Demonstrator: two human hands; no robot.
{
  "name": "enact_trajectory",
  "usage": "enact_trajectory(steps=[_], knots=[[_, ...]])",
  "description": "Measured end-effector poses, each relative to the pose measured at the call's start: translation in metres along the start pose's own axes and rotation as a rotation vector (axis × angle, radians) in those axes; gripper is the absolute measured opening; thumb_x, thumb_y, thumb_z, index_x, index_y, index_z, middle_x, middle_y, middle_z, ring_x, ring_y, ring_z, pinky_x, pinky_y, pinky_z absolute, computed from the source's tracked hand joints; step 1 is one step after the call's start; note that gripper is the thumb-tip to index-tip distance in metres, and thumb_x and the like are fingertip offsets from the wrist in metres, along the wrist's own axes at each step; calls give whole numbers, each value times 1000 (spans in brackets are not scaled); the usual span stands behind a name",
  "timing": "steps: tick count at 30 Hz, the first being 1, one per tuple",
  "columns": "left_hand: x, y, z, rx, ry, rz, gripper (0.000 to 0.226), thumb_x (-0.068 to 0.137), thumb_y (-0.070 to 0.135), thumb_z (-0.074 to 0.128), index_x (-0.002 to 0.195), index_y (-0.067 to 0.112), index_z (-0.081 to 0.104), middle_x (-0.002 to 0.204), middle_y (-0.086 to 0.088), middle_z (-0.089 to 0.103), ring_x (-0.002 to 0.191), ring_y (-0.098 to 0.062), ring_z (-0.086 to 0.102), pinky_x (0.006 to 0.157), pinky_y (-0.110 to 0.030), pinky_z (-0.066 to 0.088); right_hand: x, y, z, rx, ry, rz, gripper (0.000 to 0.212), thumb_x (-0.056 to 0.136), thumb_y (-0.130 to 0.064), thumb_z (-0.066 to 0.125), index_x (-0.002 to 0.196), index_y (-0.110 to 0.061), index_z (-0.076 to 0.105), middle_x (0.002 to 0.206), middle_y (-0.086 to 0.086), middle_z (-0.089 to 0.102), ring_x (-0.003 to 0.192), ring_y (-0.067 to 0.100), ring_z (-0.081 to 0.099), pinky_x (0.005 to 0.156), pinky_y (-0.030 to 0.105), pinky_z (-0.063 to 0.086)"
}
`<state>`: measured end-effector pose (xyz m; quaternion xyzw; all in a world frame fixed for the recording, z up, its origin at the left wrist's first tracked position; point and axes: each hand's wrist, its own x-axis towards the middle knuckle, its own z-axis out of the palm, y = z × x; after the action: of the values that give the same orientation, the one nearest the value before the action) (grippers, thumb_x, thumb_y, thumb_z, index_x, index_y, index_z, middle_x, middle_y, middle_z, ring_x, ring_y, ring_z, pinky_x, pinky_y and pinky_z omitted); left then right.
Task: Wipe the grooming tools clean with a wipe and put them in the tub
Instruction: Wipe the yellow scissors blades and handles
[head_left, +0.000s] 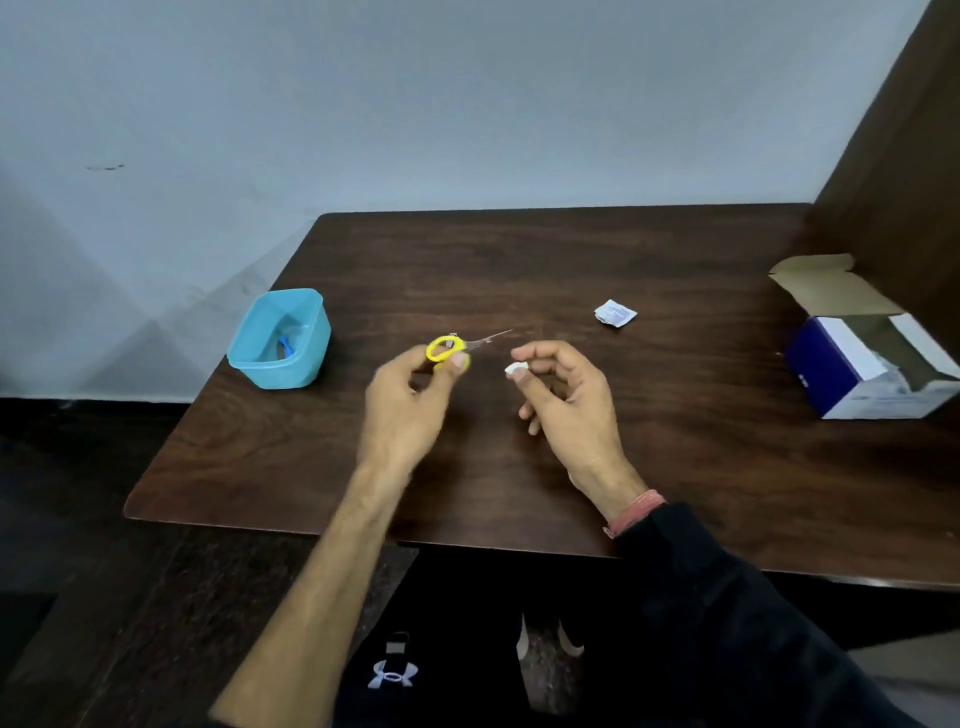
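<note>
A dark brown wood-grain table (519, 260) with rounded corners stands against a plain pale grey-blue wall (415, 104), which bears a small dark scuff at the left. At the right a dark brown wooden panel (904, 156) rises from the table's far corner. Below the wall at the left runs a dark floor (62, 467), and the light is soft and even.

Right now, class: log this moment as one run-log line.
left hand: holds scissors | right hand: pinches wipe | tub: one tool inside

Yellow scissors (448, 349) — blue tub (283, 340)
</note>
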<state>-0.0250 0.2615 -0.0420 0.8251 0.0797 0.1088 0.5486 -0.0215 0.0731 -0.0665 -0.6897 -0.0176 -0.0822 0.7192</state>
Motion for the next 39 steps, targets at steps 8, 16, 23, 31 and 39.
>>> enact_trajectory(steps=[8,16,23,31,39], knots=[[-36,29,78,-457,-200,-75,10,103,17,80,113,16,80,95,-6,81,89,-22,82,73,-33,65,-10,4,-42,210,38,19,7,103,-8,72,108,-10,76,110,18,79,101,29,75,92,54,64],[-38,11,91,-296,-86,105,4,96,33,89,97,34,86,110,6,76,101,-20,78,83,-51,66,-20,2,-52,242,54,-12,9,104,-1,71,109,-5,77,110,14,81,97,24,76,79,39,64],[-37,11,86,-418,-143,68,13,97,20,88,109,19,85,97,-12,82,85,-17,75,70,-43,69,-17,3,-56,331,22,22,13,103,-1,71,111,-8,79,104,15,80,89,21,68,71,28,55],[-39,8,85,-459,-76,83,19,88,16,96,89,11,77,92,-6,84,86,-15,76,85,-41,64,-21,2,-59,337,-102,53,11,106,-5,68,114,-8,74,111,10,79,107,24,73,99,44,62],[-38,8,84,-499,-74,45,18,97,16,88,101,6,73,91,1,77,88,-15,72,83,-45,68,-18,2,-63,436,21,89,15,106,-3,67,116,-10,76,91,0,73,80,13,64,66,24,48]])
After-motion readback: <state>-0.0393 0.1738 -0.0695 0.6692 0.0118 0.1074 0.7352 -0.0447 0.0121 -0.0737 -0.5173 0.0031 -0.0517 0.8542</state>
